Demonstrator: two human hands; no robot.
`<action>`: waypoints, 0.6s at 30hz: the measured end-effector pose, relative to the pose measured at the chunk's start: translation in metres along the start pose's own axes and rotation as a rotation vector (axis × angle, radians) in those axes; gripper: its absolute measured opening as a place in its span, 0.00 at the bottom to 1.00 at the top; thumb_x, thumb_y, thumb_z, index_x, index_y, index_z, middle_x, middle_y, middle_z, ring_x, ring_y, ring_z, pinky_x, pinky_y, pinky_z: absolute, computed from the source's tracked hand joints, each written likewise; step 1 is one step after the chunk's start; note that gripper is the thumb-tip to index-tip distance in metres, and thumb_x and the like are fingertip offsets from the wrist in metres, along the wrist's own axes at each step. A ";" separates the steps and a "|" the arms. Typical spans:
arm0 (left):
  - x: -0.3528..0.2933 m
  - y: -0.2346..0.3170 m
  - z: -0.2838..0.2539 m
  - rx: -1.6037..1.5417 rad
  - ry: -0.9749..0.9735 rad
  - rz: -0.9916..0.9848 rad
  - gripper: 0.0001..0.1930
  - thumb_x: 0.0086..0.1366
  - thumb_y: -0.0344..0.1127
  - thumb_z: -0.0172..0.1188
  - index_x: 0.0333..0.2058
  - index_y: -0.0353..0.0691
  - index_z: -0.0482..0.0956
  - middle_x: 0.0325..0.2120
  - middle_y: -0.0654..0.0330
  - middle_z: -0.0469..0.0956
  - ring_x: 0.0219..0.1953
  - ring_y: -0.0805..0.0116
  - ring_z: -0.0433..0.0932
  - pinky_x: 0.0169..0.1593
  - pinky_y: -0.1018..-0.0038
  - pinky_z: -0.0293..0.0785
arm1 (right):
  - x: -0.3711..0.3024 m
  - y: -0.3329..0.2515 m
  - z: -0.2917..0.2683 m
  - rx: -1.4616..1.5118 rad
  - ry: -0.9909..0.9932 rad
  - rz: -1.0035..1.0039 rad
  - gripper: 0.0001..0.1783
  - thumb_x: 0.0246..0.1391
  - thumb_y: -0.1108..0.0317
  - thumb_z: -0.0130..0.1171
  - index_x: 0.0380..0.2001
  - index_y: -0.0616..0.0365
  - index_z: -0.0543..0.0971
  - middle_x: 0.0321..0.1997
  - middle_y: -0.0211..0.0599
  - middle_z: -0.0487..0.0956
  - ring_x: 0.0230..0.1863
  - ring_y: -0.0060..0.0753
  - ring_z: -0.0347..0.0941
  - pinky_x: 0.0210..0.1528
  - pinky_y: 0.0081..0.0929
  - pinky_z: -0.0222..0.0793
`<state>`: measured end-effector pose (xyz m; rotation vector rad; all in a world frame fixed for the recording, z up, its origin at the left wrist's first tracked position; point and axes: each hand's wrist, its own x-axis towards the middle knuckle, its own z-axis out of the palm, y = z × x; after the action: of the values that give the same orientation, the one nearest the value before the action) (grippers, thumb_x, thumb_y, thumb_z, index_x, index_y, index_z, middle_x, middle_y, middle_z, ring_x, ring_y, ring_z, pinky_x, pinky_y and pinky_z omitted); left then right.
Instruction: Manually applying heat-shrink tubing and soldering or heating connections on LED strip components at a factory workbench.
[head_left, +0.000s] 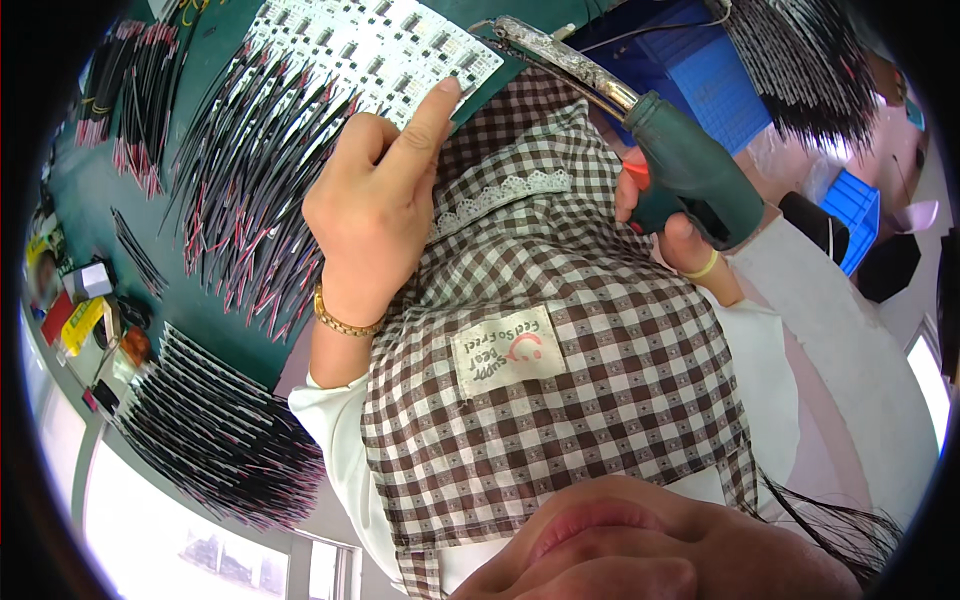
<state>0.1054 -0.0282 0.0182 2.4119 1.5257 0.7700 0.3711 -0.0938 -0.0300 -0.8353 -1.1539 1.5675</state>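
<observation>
A white circuit board panel [400,50] with rows of small dark chips lies on a green tabletop, and many thin black and red wires [250,190] fan out from its near left edge. My left hand [370,205] is over the board's near edge. Its index fingertip presses on the board near the right corner; the other fingers are bent and partly hidden. My right hand [685,240] is wrapped round the grip of a dark green soldering gun [695,170] with a red trigger. Its long metal barrel points up and left, with the tip close to the board's far right corner.
More bundles of wires lie on the green table [90,190] at left. A large wired stack [215,430] is at lower left, another [805,70] at upper right. A blue crate [715,85] stands beyond the soldering gun. A cable runs behind the barrel.
</observation>
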 end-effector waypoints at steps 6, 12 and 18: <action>0.008 -0.014 0.015 0.109 0.127 0.092 0.14 0.49 0.27 0.64 0.38 0.46 0.81 0.24 0.66 0.72 0.21 0.69 0.72 0.25 0.76 0.70 | -0.002 0.004 -0.005 0.024 0.012 0.038 0.35 0.54 0.48 0.56 0.55 0.64 0.65 0.29 0.35 0.73 0.27 0.23 0.66 0.30 0.23 0.63; 0.010 -0.007 0.021 0.067 -0.002 0.015 0.12 0.51 0.28 0.63 0.36 0.44 0.80 0.26 0.65 0.75 0.22 0.69 0.74 0.25 0.76 0.71 | -0.001 -0.006 0.001 0.054 -0.029 0.059 0.31 0.54 0.51 0.57 0.52 0.64 0.67 0.31 0.35 0.72 0.28 0.24 0.66 0.33 0.24 0.64; 0.011 -0.006 0.026 0.141 0.009 0.005 0.11 0.50 0.29 0.63 0.35 0.46 0.80 0.25 0.65 0.74 0.21 0.69 0.74 0.23 0.76 0.70 | -0.006 -0.008 -0.002 0.031 0.020 0.252 0.42 0.47 0.40 0.62 0.52 0.65 0.67 0.33 0.36 0.72 0.31 0.25 0.69 0.33 0.22 0.67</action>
<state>0.1174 -0.0130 -0.0031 2.5158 1.6290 0.6967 0.3774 -0.0984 -0.0231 -1.0041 -1.0377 1.7724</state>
